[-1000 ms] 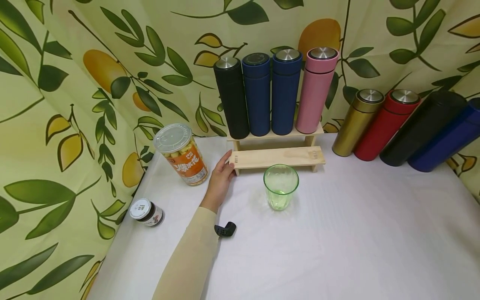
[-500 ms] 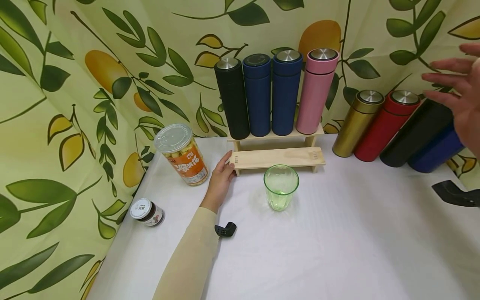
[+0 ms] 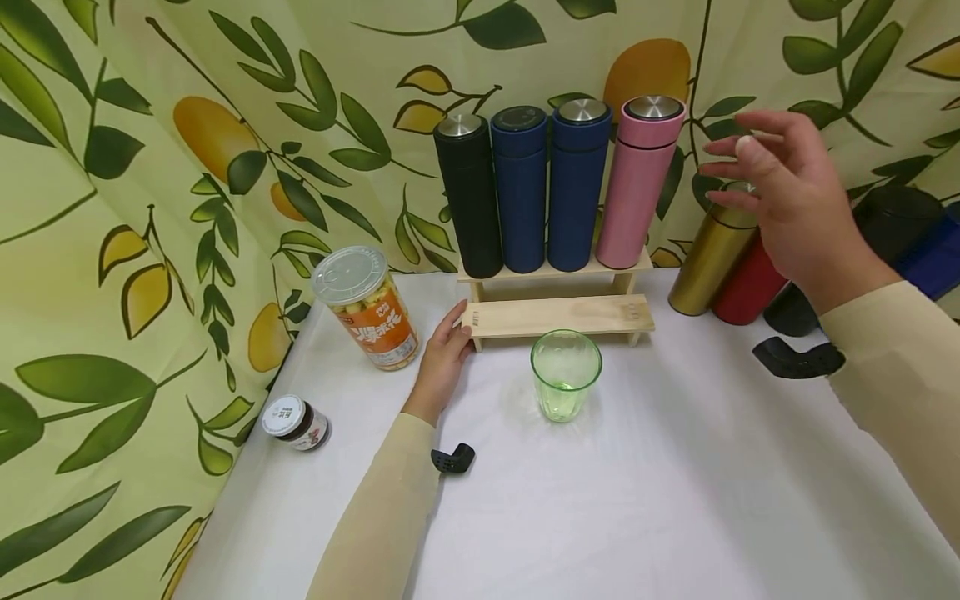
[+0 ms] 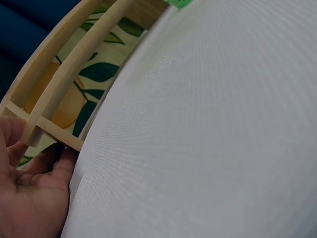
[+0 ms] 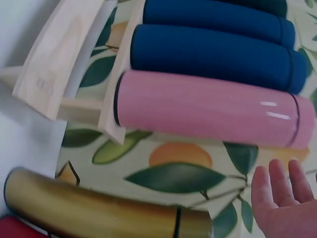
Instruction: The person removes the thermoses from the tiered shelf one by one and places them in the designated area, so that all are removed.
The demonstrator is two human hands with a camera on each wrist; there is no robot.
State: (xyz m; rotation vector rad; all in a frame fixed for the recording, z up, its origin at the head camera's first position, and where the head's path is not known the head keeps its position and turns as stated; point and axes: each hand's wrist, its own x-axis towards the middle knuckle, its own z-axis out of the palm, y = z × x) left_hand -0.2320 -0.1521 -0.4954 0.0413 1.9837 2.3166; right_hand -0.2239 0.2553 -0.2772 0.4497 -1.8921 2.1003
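**Left hand (image 3: 441,367) grips the wooden stand (image 3: 558,314); right hand (image 3: 802,196) hovers, holding nothing, by the gold flask (image 3: 705,267)**

At upper right in the head view, the right hand covers most of the gold flask's lid from me. Hand and sleeved forearm (image 3: 892,358) hide much of the red flask (image 3: 750,279), the second black flask (image 3: 892,212) and the blue flask (image 3: 930,250), which the frame's right edge also cuts. The right fingers are spread, gently bent, with nothing between them. Near centre, the left hand has thumb and fingers around the stand's left end, some fingertips lost behind the wood.

On the upper tier stand the first black flask (image 3: 468,208), two navy flasks (image 3: 519,200) and the pink flask (image 3: 641,200). The green tumbler (image 3: 566,375) sits just before the lower plank, and white tablecloth (image 3: 660,467) stretches widely from it toward the lower right. The snack tub (image 3: 378,321) leaves only a narrow gap beside the left hand; the white-lidded jar (image 3: 306,429) sits near the table's left edge.

The right wrist view shows patterned curtain (image 5: 181,153) between the fingertips and both pink and gold flasks; the thumb is out of frame. The left wrist view adds the stand's crossbar (image 4: 58,133) beside the fingers, but only a green sliver of tumbler at top.
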